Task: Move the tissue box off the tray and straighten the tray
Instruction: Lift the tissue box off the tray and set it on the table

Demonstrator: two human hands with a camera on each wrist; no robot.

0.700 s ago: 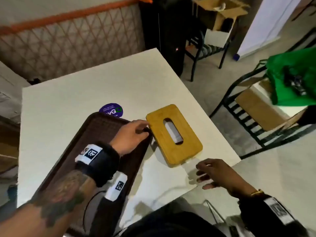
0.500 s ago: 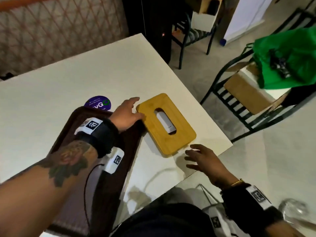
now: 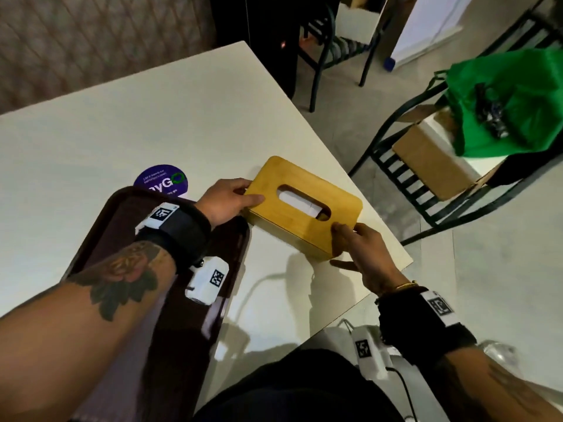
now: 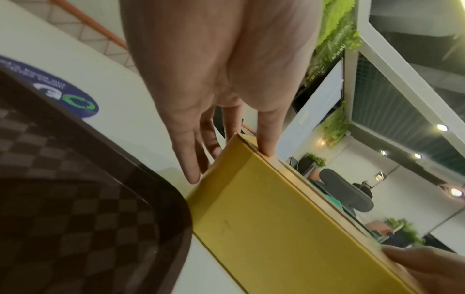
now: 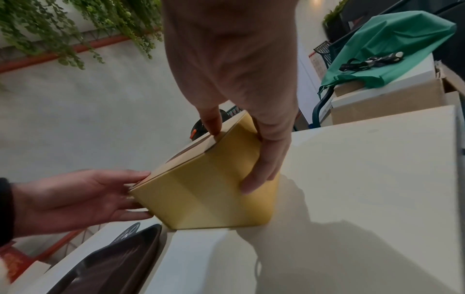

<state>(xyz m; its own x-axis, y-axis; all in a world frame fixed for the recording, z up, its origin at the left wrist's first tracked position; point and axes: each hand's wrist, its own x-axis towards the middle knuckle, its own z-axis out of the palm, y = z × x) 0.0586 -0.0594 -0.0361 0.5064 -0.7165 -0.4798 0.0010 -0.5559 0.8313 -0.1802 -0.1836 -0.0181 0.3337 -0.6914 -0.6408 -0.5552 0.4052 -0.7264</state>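
The yellow wooden tissue box (image 3: 304, 214) with an oval slot sits just off the right corner of the dark brown tray (image 3: 122, 214), over the white table. My left hand (image 3: 251, 191) pinches its far-left end, thumb on the lid and fingers down the end face. My right hand (image 3: 341, 243) grips the near-right end, thumb on top and fingers along the side. In the left wrist view the box (image 4: 264, 218) stands beside the tray's rounded corner (image 4: 171, 199). The right wrist view shows the box (image 5: 201, 199) held between both hands. I cannot tell whether the box is lifted clear of the table.
A round purple sticker (image 3: 161, 179) lies on the table behind the tray. The table's right edge (image 3: 399, 248) runs close to the box. Beyond it stand black metal chairs holding a cardboard box (image 3: 432, 166) and a green bag (image 3: 511, 102).
My right hand left the table and took hold of the box's near end. My left hand's thumb came onto the lid. The box has turned and shifted right, away from the tray.
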